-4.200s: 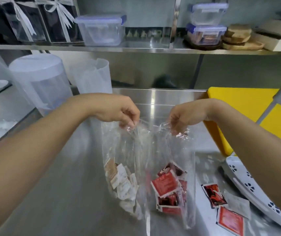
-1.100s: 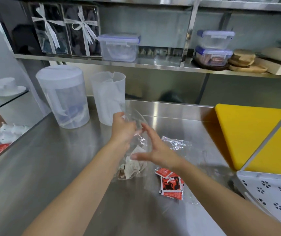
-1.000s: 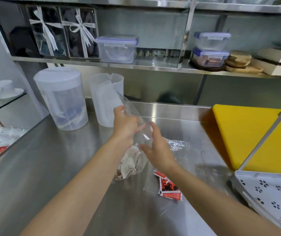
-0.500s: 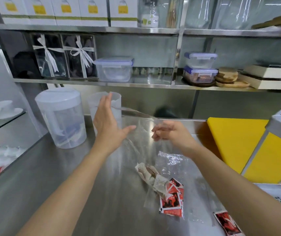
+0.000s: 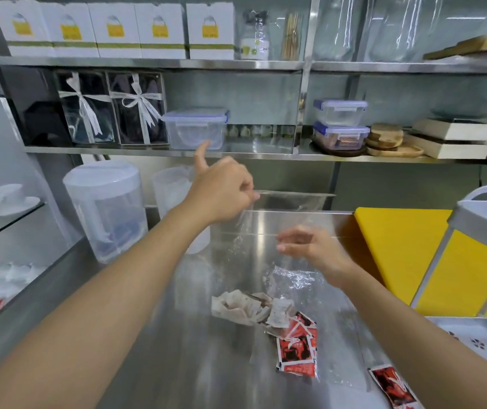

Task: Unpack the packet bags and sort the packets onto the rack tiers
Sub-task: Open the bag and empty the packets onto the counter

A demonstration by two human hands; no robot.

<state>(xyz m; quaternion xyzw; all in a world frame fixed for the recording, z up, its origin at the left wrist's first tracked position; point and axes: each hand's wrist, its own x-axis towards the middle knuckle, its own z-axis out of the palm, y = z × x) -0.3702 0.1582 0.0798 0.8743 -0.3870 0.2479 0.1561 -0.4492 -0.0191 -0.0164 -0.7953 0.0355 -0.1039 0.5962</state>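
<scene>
My left hand (image 5: 221,193) pinches one corner of an empty clear plastic bag (image 5: 283,208) and holds it up above the steel counter (image 5: 177,349). My right hand (image 5: 310,246) hovers lower and to the right with its fingers apart, against the hanging film; I cannot tell if it touches. Below the bag a heap of white packets (image 5: 242,307) lies loose on the counter. Red packets (image 5: 297,346) lie beside them inside a second crumpled clear bag (image 5: 295,278). Another red packet (image 5: 393,386) lies at the lower right. The white rack tier (image 5: 472,338) with flower holes shows at the right edge.
Two translucent jugs (image 5: 106,208) stand at the back left of the counter. A yellow board (image 5: 398,246) and a yellow-panelled grey bin (image 5: 478,255) stand at the right. Shelves above carry lidded plastic boxes (image 5: 195,128), ribboned gift boxes and white cartons. Cups sit on a glass shelf (image 5: 3,208) at left.
The white packets have dropped out of the bag onto the counter beside the red ones. My left hand lifted the emptied bag higher; my right hand let go and sank lower.
</scene>
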